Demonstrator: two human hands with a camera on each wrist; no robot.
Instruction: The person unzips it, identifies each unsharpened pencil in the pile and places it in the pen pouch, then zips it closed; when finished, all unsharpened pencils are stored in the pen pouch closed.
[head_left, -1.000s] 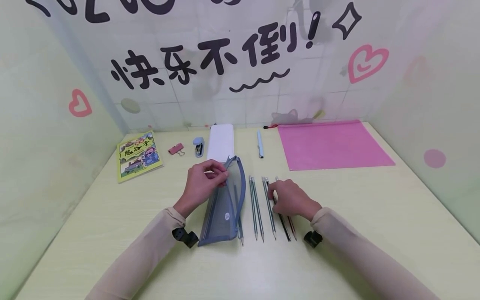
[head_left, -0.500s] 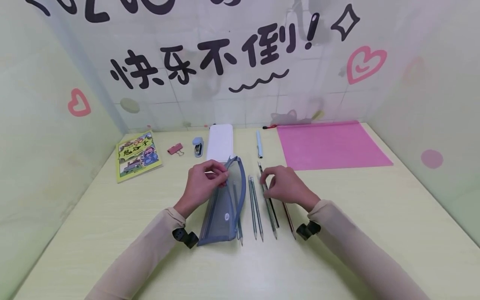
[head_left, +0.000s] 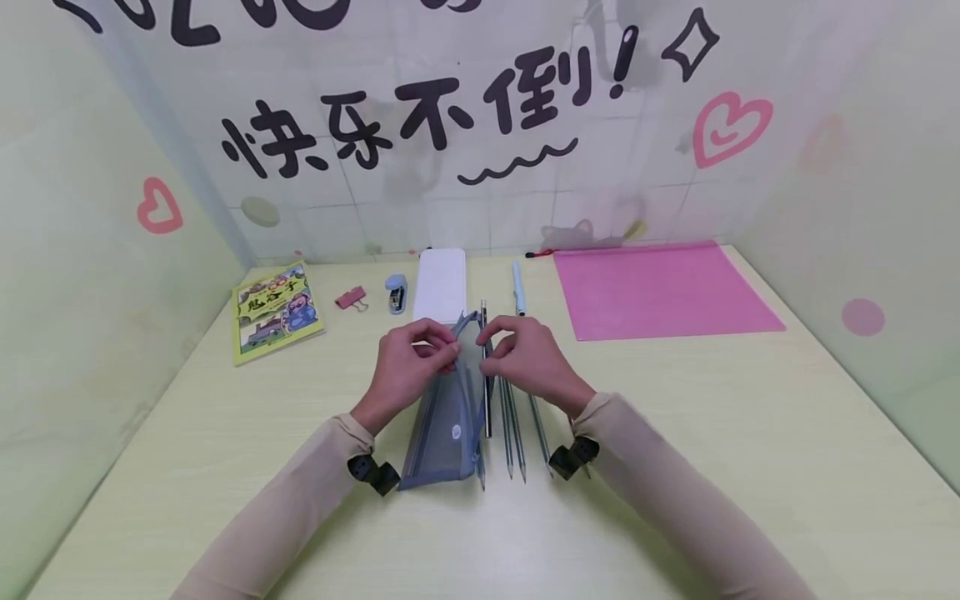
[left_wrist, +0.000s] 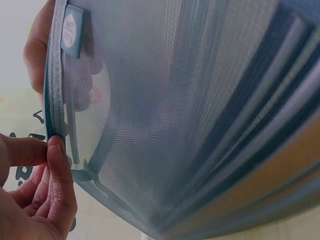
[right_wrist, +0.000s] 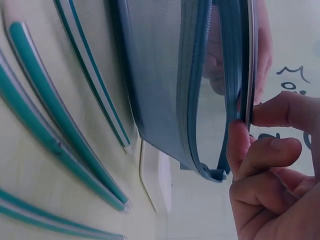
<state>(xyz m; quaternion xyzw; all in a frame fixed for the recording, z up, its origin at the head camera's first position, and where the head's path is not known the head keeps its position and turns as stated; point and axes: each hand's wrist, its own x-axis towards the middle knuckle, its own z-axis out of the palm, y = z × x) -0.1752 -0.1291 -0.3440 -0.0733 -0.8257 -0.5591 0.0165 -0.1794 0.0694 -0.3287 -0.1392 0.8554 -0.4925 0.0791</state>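
A blue-grey mesh pencil pouch [head_left: 444, 433] lies on the pale green table [head_left: 712, 433] with its mouth held up. My left hand [head_left: 448, 350] pinches the pouch's zip edge [left_wrist: 54, 135] between thumb and finger. My right hand [head_left: 491, 337] pinches a black pencil [head_left: 487, 412] and holds it along the open mouth, right beside the left hand. In the right wrist view the fingertips [right_wrist: 242, 132] grip that dark pencil [right_wrist: 248, 60] against the pouch [right_wrist: 165, 75]. Several green-striped pencils [head_left: 513, 433] lie side by side on the table just right of the pouch.
Along the back sit a comic booklet [head_left: 277, 312], a pink binder clip [head_left: 352, 297], a small stapler [head_left: 397, 293], a white box [head_left: 441, 286], a white pen [head_left: 518, 289] and a pink folder [head_left: 663, 289]. Walls close in the left, back and right.
My right hand picked a black pencil out of the row on the table and carried it left to the pouch's mouth. The left hand kept its pinch on the pouch.
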